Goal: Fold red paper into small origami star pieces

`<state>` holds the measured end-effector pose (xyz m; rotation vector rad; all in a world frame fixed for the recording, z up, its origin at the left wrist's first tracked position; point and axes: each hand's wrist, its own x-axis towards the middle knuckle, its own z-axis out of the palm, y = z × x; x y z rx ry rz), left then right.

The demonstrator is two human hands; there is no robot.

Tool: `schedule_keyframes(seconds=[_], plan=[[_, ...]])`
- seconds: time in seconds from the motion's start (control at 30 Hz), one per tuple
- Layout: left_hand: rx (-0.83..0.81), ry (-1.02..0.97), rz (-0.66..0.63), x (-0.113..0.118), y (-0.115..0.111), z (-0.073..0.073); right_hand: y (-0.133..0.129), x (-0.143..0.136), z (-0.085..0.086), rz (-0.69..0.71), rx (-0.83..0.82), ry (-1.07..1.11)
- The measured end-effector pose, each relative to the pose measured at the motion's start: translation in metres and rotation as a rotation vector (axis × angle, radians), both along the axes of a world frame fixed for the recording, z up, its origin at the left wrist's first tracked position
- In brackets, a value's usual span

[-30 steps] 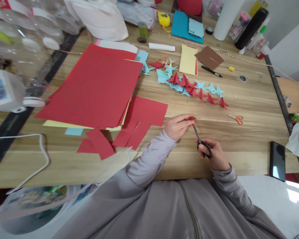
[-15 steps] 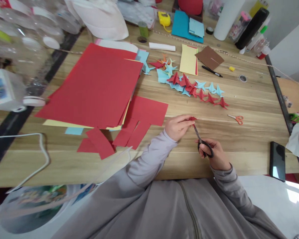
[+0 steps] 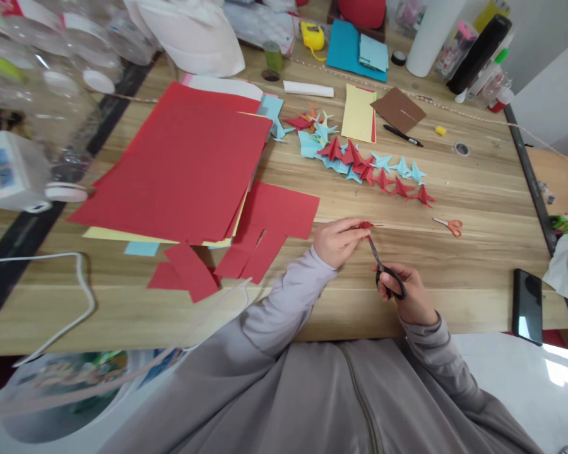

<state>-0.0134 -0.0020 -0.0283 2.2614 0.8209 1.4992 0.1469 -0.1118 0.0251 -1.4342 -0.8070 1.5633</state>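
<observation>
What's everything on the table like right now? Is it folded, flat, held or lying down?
Small red paper: pinched in the left hand
Black-handled scissors: gripped in the right hand; can't tell if blades are open
Orange-handled scissors: lying loose
Large red sheets: stacked flat
Red paper figures: folded
Blue paper figures: folded
Black pen: lying down
Phone: lying down, screen dark with a reflection
</observation>
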Motion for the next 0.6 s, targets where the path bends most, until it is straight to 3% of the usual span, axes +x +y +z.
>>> schedule_keyframes(seconds=[0.6], plan=[[0.011,0.012,0.014,0.0001,0.0003,0.0028,-0.0023,-0.0007,-0.0026,0.010,0.017,-0.008]])
